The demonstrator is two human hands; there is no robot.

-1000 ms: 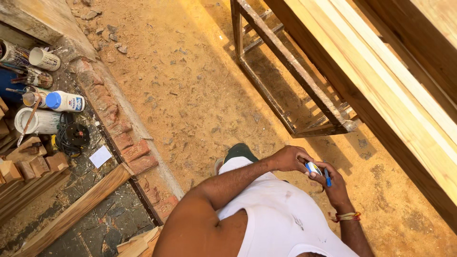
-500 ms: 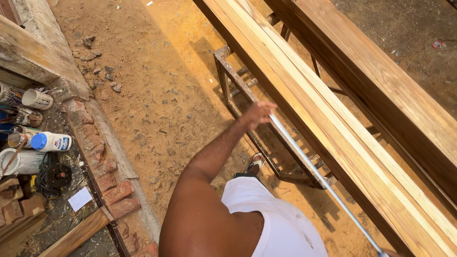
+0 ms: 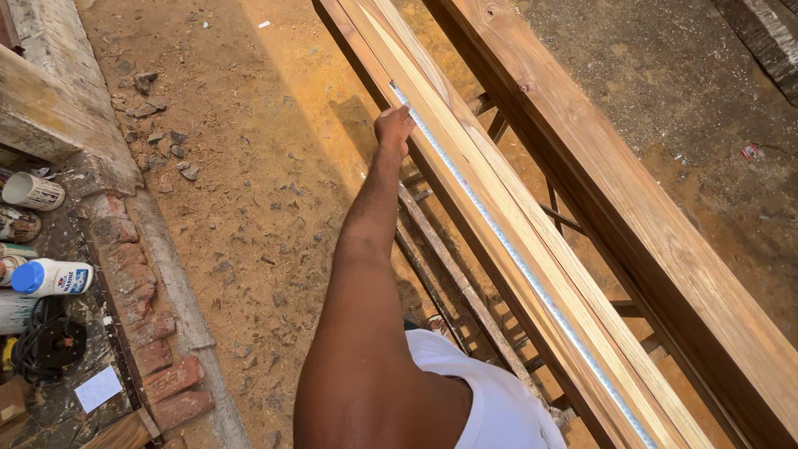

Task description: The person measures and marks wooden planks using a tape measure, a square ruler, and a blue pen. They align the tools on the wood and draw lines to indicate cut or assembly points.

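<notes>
My left hand (image 3: 393,126) is stretched far out, pinching the end of a steel measuring tape (image 3: 515,258) against a long pale wooden plank (image 3: 453,179). The tape lies straight along the plank from my fingers down to the lower right edge of the view. The plank is one of several stacked side by side on a rusty metal frame (image 3: 453,283). A thicker brown beam (image 3: 640,199) lies to their right. My right hand is out of view.
Sandy ground (image 3: 249,191) with small stones spreads to the left. A brick kerb (image 3: 158,353) borders it. Past the kerb stand a white bottle with a blue cap (image 3: 51,278), a tin can (image 3: 32,191) and a coiled black cable (image 3: 48,345).
A second ago both hands held the tape measure near my body. Since then my left arm has reached out along the plank, drawing the tape farther.
</notes>
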